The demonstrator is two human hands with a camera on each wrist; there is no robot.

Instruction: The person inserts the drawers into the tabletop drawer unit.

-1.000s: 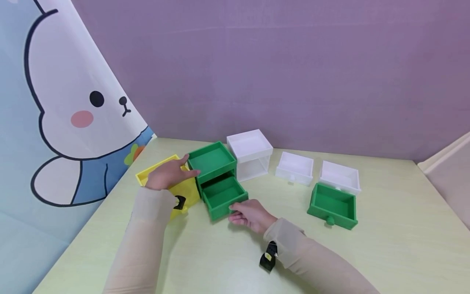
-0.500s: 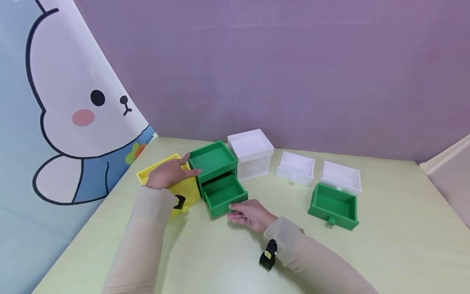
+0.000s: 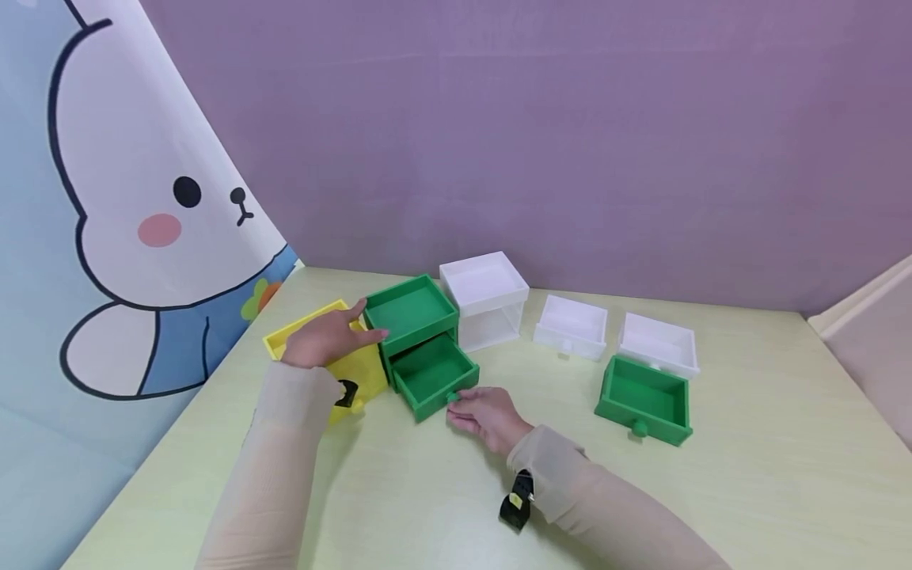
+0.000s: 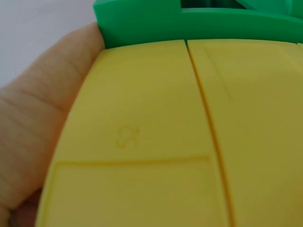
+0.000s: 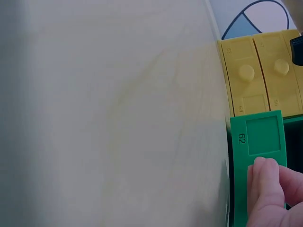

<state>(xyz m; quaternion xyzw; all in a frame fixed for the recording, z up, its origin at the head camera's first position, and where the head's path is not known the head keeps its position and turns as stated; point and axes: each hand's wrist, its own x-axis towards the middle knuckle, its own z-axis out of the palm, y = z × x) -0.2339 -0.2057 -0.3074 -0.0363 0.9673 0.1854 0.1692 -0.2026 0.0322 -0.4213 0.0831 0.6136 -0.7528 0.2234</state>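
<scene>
- Head view is looking forward and down over the table [image 3: 406, 491].
- Left-wrist view is facing yellow drawers [image 4: 128, 104] closely.
- Right-wrist view is sharing those drawers from farther.

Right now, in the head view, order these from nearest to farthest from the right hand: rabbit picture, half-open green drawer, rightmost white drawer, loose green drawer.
1. Half-open green drawer, at the right hand
2. Loose green drawer, to the hand's right
3. Rightmost white drawer, just beyond that
4. Rabbit picture, far left
</scene>
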